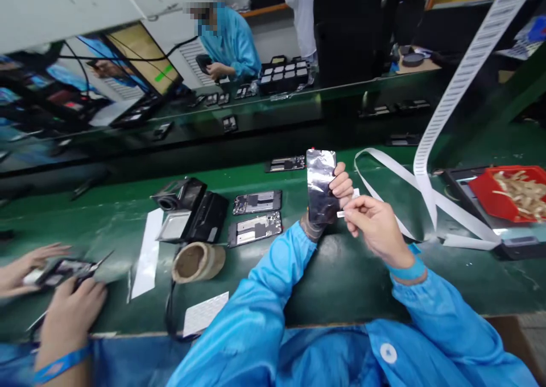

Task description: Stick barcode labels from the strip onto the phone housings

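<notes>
My left hand (336,190) holds the phone panel (321,185) upright above the green bench (341,273), fingers wrapped round its right edge. My right hand (375,227) pinches a small white label (341,214) at the panel's lower corner. I'd say steady the panel and align the label squarely before pressing.

The phone (321,185) is a dark slab with a shiny, wrinkled film over its face. It stands upright above the worktop's near edge. A small white sticker (342,214) sits at its lower right side.
</notes>
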`<state>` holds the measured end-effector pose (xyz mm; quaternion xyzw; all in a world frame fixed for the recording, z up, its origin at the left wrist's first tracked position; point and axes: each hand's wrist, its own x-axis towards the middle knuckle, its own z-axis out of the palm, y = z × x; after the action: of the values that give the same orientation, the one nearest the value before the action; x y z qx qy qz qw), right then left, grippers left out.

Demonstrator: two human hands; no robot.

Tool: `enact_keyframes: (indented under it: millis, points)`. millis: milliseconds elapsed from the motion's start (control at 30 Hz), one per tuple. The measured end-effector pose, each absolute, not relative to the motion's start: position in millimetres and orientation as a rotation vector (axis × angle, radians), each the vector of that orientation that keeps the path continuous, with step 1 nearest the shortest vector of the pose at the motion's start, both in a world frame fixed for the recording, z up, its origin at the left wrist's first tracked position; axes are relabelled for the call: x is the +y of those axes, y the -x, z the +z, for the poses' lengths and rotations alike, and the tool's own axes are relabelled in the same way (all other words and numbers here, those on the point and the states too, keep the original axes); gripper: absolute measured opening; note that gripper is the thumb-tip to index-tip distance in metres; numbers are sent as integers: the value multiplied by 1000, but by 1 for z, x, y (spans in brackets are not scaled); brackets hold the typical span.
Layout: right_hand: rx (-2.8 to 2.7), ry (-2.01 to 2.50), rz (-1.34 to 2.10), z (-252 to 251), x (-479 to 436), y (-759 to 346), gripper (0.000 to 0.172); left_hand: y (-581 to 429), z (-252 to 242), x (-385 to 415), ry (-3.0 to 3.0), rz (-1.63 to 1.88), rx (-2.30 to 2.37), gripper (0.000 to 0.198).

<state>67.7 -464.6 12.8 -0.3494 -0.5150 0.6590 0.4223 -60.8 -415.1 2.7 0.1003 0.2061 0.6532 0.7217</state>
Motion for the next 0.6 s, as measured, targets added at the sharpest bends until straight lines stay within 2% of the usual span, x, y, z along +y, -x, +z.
enact_keyframes:
  millis: [167,400,600]
  points:
    - [-1369,974,1598,10,-474,-52,21,57,8,-417,-299,1452,252,38]
    - [-1482,972,1490,12,-477,-50,18,58,22,-416,-249,1372,409,44]
    - [-1614,1024,1355,10,-480,-50,16,56,25,-417,-281,1388,367,47]
